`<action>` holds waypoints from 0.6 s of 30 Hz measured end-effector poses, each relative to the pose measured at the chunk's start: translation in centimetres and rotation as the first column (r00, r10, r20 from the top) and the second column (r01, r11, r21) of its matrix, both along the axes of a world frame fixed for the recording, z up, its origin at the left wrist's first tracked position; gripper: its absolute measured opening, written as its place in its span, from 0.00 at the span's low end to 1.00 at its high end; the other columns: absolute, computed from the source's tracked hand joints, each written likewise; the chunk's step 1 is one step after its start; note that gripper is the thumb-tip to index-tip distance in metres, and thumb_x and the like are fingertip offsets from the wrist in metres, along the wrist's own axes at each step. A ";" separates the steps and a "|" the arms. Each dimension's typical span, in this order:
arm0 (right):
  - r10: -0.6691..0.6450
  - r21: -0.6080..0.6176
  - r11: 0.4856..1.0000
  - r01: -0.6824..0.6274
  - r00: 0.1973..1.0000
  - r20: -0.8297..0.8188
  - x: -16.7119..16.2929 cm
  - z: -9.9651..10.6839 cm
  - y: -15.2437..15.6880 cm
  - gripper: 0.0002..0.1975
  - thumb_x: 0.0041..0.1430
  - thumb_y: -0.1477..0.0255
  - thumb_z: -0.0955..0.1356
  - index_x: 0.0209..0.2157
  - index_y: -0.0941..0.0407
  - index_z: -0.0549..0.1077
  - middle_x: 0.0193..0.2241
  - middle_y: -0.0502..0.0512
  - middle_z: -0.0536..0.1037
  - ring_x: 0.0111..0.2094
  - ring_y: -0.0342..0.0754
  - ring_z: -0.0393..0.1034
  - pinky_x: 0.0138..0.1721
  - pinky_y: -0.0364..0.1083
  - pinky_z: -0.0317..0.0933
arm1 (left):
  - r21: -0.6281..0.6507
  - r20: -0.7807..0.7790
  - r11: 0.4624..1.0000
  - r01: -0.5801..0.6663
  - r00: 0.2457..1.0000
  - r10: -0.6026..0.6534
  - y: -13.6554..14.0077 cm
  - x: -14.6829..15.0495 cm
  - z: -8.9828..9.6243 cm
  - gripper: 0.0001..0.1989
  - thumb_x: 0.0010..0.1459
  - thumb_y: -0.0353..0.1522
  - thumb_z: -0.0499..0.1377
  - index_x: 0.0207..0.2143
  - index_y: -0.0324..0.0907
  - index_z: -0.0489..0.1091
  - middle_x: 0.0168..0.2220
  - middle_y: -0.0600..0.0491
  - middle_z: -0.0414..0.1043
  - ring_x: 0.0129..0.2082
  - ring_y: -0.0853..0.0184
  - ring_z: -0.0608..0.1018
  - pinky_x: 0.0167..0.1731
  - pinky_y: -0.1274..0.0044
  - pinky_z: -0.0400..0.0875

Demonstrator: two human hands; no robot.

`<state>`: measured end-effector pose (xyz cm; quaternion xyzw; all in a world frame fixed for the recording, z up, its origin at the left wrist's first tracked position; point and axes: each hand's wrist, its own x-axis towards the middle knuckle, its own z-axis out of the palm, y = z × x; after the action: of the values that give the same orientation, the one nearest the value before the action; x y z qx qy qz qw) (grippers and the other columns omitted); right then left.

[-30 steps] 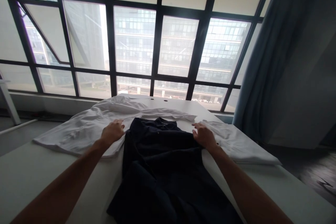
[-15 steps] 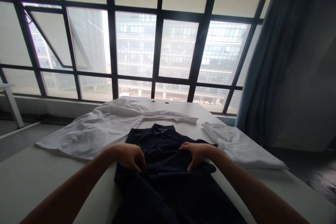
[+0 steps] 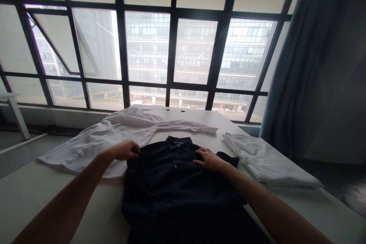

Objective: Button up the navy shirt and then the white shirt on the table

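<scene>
Dark polo shirt (image 3: 174, 183) lies flat, collar away, on the white table (image 3: 34, 194), running off the near edge of view. Left hand (image 3: 124, 150) curled, fingers pinching the shirt's left shoulder edge. Right hand (image 3: 210, 159) flat, fingers spread, pressing the right shoulder. Beyond: spread white shirt (image 3: 108, 137) to the left, folded white garment (image 3: 265, 162) to the right, then window (image 3: 171, 45) and curtain (image 3: 297, 68)

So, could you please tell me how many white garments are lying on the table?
2: a spread white shirt at the left and a folded white garment at the right; none seems hidden.
</scene>
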<state>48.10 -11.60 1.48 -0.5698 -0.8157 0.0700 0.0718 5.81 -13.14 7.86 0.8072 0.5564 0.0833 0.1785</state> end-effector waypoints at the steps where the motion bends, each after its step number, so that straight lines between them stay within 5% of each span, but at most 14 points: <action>1: 0.025 0.027 0.999 -0.024 1.000 -0.012 0.5 -0.4 -0.5 0.34 0.62 0.51 0.64 0.62 0.57 0.66 0.64 0.65 0.63 0.63 0.61 0.56 0.63 0.55 0.51 | -0.008 -0.034 0.997 -0.080 0.996 0.080 0.0 -1.4 0.7 0.07 0.44 0.33 0.62 0.28 0.43 0.77 0.27 0.53 0.77 0.31 0.60 0.77 0.33 0.76 0.67; 3: 0.074 0.090 0.993 -0.073 0.997 -0.014 1.1 -0.6 -1.4 0.32 0.65 0.51 0.61 0.63 0.57 0.65 0.64 0.64 0.62 0.64 0.60 0.54 0.64 0.56 0.47 | 0.010 -0.160 0.969 -0.247 0.956 0.245 0.0 -3.1 1.8 0.05 0.41 0.31 0.62 0.25 0.42 0.76 0.28 0.51 0.78 0.33 0.57 0.78 0.35 0.74 0.68; 5: 0.124 0.144 0.982 -0.125 0.992 0.013 0.8 -0.3 -2.1 0.30 0.66 0.54 0.61 0.61 0.57 0.67 0.62 0.65 0.65 0.63 0.59 0.58 0.64 0.57 0.46 | 0.174 -0.240 0.923 -0.344 0.894 0.378 -0.2 -2.7 2.0 0.10 0.43 0.29 0.61 0.31 0.40 0.78 0.37 0.46 0.79 0.40 0.52 0.78 0.40 0.69 0.69; 9: 0.104 0.222 0.969 -0.106 0.994 0.023 -2.2 1.3 -1.6 0.21 0.63 0.65 0.65 0.54 0.58 0.72 0.54 0.64 0.73 0.55 0.57 0.67 0.57 0.52 0.56 | 0.466 -0.237 0.865 -0.186 0.916 0.324 -1.2 3.2 1.1 0.20 0.53 0.23 0.52 0.45 0.41 0.76 0.50 0.43 0.76 0.50 0.53 0.76 0.51 0.65 0.64; 14: -0.241 0.044 0.967 0.250 0.959 -0.150 -6.2 2.2 2.4 0.22 0.64 0.57 0.62 0.44 0.59 0.77 0.43 0.67 0.79 0.46 0.58 0.74 0.44 0.50 0.64 | 0.325 -0.181 0.946 0.000 0.982 0.062 -1.2 9.9 -1.1 0.15 0.61 0.33 0.52 0.41 0.42 0.78 0.43 0.43 0.79 0.44 0.55 0.79 0.45 0.68 0.69; 18: -0.468 -0.152 0.883 0.444 0.848 -0.247 -7.0 1.5 6.4 0.30 0.63 0.50 0.61 0.40 0.62 0.78 0.39 0.72 0.80 0.42 0.61 0.76 0.39 0.51 0.66 | 0.176 -0.104 0.982 -0.068 0.991 0.087 2.1 11.6 -2.8 0.19 0.63 0.42 0.52 0.35 0.39 0.77 0.40 0.39 0.79 0.44 0.52 0.79 0.41 0.69 0.70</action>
<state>41.14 -5.22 3.02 -0.7342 -0.6349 0.1659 0.1740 17.41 -11.01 5.09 0.8008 0.5871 0.0929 0.0736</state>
